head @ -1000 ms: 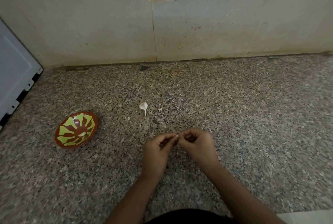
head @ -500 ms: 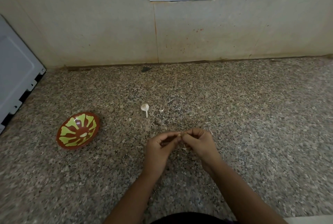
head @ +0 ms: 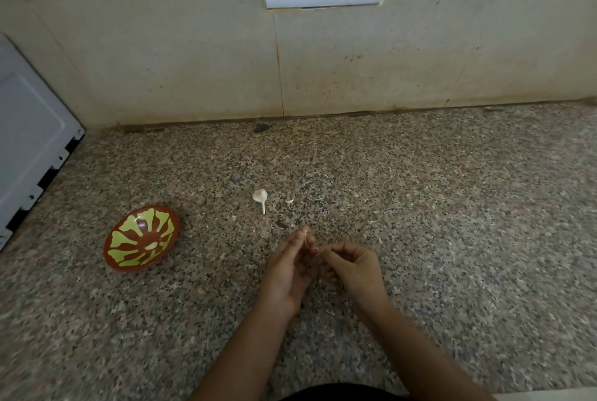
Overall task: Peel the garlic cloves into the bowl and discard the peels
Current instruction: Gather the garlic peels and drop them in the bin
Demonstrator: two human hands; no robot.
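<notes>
Indoors, speckled granite counter (head: 452, 239), bowl (head: 135, 226), stained wall (head: 161, 61)

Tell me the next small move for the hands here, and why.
Probably the right hand should pull the thin peel clear of the clove pinched at the fingertips of the left hand. The strand stretches between both hands, so the clove does not look bare yet. The bowl waits off to the left.
</notes>
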